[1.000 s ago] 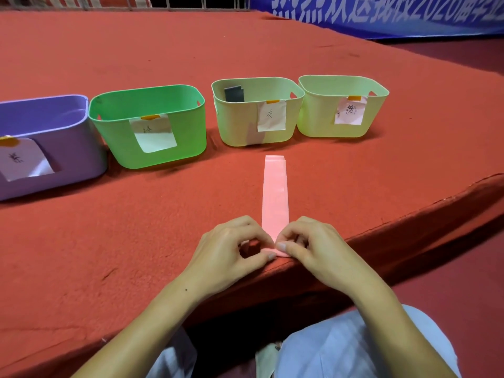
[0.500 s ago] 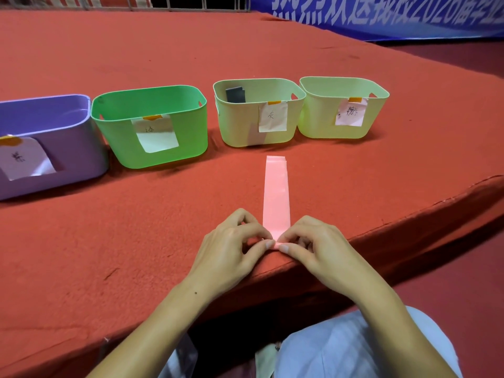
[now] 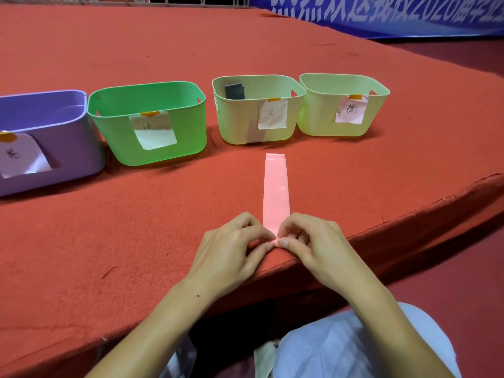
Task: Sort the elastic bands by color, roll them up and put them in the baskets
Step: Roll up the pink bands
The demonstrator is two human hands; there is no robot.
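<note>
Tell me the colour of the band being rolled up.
Pink. The elastic band lies flat on the red cloth, its near end pinched by both hands; the head view shows it.

**Red felt, blue banner, pale blue trousers**

A red felt-covered table [image 3: 272, 45] fills most of the frame, its near edge curving across the lower right. A blue banner with white characters [image 3: 381, 12] runs along the upper right. At the bottom centre are knees in pale blue fabric trousers [image 3: 341, 347]. Dark red floor [image 3: 469, 290] shows at lower right.
</note>
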